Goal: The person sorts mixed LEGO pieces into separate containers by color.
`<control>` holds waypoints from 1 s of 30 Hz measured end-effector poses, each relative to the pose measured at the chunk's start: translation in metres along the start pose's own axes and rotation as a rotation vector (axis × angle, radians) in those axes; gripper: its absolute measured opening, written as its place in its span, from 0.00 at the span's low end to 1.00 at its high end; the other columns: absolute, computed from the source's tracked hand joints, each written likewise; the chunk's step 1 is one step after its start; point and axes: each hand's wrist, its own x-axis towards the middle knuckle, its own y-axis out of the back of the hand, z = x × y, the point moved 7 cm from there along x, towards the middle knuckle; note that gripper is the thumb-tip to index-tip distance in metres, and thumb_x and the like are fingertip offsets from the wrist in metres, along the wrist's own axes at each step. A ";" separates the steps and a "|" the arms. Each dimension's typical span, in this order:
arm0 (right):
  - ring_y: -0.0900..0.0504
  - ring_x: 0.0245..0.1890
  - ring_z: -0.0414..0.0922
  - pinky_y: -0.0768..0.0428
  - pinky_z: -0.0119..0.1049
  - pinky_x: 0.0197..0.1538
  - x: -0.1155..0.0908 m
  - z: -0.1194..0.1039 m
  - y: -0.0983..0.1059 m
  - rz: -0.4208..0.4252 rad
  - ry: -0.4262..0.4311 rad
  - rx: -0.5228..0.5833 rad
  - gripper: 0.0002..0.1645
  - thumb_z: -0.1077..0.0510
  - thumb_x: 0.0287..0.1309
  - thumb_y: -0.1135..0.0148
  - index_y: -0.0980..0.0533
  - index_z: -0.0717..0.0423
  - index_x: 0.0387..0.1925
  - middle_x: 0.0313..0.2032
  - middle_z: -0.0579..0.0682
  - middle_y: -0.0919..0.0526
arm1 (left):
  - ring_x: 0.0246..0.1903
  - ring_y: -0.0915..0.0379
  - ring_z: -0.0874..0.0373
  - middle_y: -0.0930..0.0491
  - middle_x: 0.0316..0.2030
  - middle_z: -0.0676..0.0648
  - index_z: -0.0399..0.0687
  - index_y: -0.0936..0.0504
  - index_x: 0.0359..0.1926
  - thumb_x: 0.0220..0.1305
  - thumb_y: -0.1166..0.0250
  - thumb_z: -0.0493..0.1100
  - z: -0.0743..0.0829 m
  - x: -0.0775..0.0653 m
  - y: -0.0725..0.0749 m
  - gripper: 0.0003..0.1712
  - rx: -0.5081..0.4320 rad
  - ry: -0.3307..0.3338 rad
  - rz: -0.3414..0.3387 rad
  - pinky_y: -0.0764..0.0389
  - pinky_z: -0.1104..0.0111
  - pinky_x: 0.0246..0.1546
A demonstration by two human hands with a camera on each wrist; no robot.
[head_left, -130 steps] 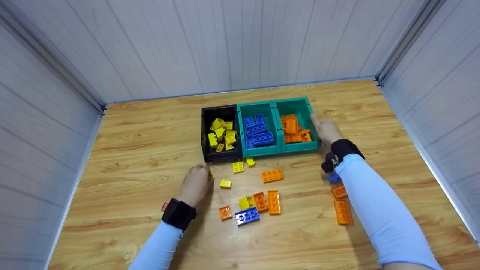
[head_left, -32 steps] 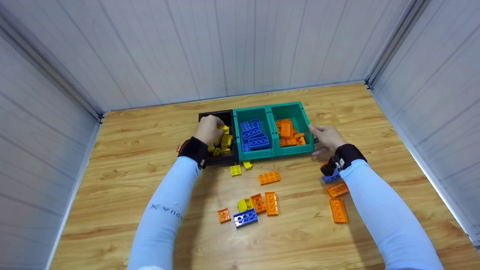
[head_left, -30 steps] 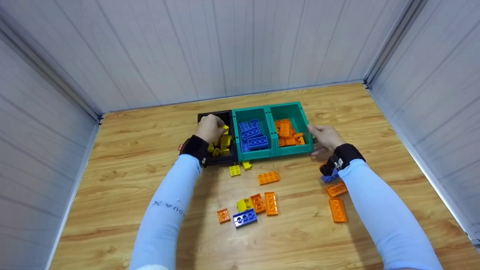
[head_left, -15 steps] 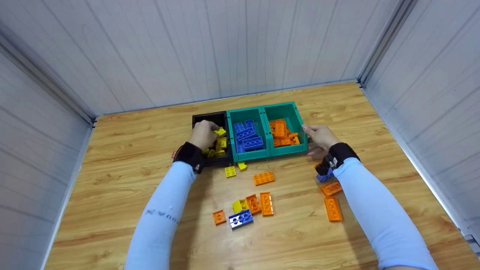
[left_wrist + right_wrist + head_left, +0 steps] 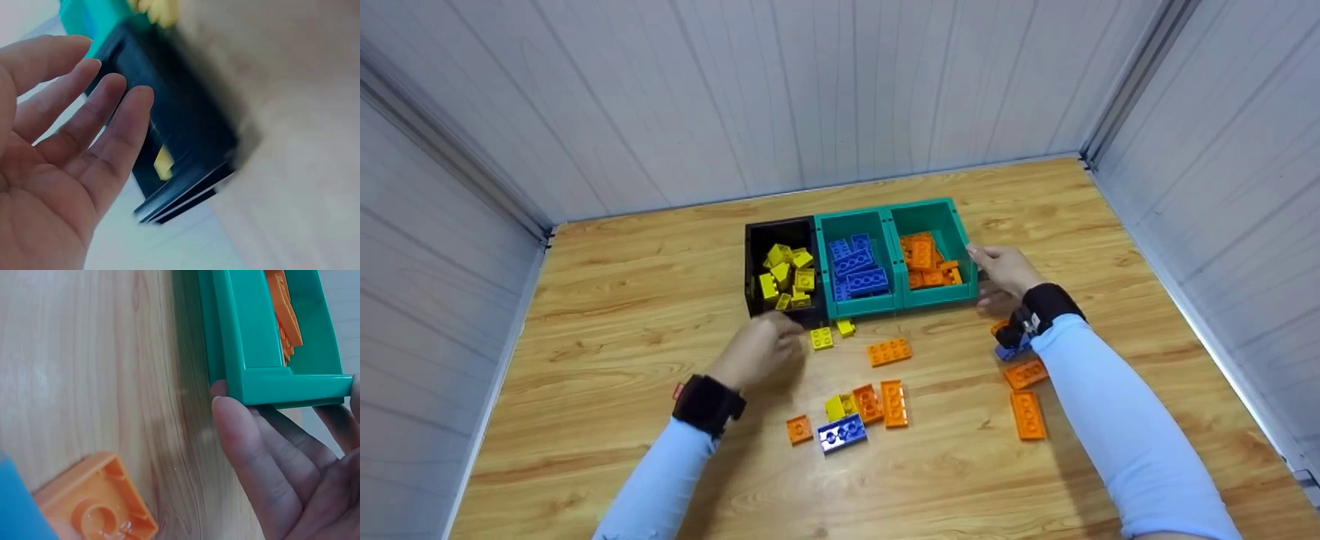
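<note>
My left hand [image 5: 757, 349] is over the table just in front of the black bin [image 5: 754, 289], its fingers loosely bent with nothing between them. In the left wrist view, the fingertips [image 5: 139, 98] overlap the bin's dark wall. Yellow toy bricks [image 5: 781, 274] lie inside it. My right hand [image 5: 1009, 271] holds the right side of the green bin [image 5: 934, 298], thumb at the rim and fingers low at its side. In the right wrist view some fingers run behind the bin's edge, partly hidden. Orange bricks [image 5: 921, 255] are piled in this bin.
A middle green bin [image 5: 855, 307] holds blue bricks [image 5: 866, 281]. Before the bins lie two yellow bricks [image 5: 821, 339] and an orange brick [image 5: 889, 352]. Nearer is a mixed group with a blue brick [image 5: 841, 434]. More orange bricks [image 5: 1027, 415] lie beside the right sleeve.
My left hand has let go of a yellow brick in the black bin and come back toward me, out over the table. The right hand has stayed at the green bin.
</note>
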 end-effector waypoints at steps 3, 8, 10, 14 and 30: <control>0.15 0.39 0.52 0.15 0.47 0.40 -0.002 0.001 0.002 0.013 0.003 -0.023 0.42 0.32 0.70 0.55 0.42 0.51 0.75 0.71 0.61 0.38 | 0.48 0.21 0.47 0.19 0.47 0.38 0.34 0.17 0.51 0.63 0.33 0.33 0.004 -0.007 -0.014 0.15 0.037 -0.061 -0.010 0.20 0.60 0.51; 0.15 0.37 0.51 0.15 0.47 0.41 -0.002 0.001 0.003 0.006 -0.006 -0.005 0.43 0.31 0.69 0.54 0.42 0.51 0.75 0.71 0.62 0.37 | 0.53 0.23 0.43 0.21 0.53 0.35 0.34 0.18 0.54 0.63 0.32 0.34 0.009 -0.003 -0.031 0.18 0.116 -0.088 -0.033 0.22 0.58 0.55; 0.15 0.35 0.50 0.14 0.47 0.40 -0.001 0.001 0.002 0.001 -0.009 0.001 0.44 0.31 0.69 0.54 0.42 0.51 0.75 0.70 0.62 0.37 | 0.53 0.23 0.42 0.21 0.53 0.34 0.34 0.17 0.53 0.62 0.32 0.34 0.011 0.000 -0.035 0.17 0.140 -0.088 -0.044 0.22 0.56 0.55; 0.16 0.34 0.48 0.14 0.46 0.39 0.000 0.001 0.002 -0.003 -0.009 -0.008 0.43 0.33 0.70 0.54 0.42 0.52 0.75 0.71 0.61 0.37 | 0.49 0.22 0.41 0.20 0.50 0.34 0.33 0.16 0.50 0.61 0.31 0.33 0.015 0.008 -0.039 0.16 0.204 -0.092 -0.029 0.21 0.55 0.53; 0.17 0.37 0.50 0.14 0.43 0.38 0.001 0.001 0.000 -0.008 0.003 -0.015 0.42 0.33 0.70 0.55 0.41 0.52 0.75 0.72 0.60 0.39 | 0.33 0.22 0.50 0.19 0.32 0.44 0.39 0.15 0.39 0.59 0.29 0.36 0.016 0.014 -0.045 0.07 0.296 -0.013 -0.015 0.19 0.59 0.39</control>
